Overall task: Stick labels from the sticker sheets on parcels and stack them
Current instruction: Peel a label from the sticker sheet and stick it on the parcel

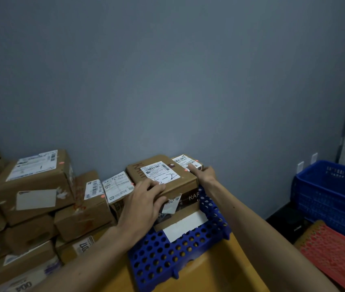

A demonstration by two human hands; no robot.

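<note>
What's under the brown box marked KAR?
Another cardboard parcel with a white label, lying on the blue perforated crate. Its top face is hidden.

Brown cardboard parcel [163, 175] with white printed label, set on top of blue perforated plastic crate [163, 256]. Left hand [144, 199] laid over parcel's near left corner, fingers spread across its top. Right hand [206, 172] at far right corner, forefinger stretched towards small labelled cardboard box [185, 161] just behind. Heap of brown cardboard parcels [34, 186] at left; blue plastic basket [331, 197] at right.
</note>
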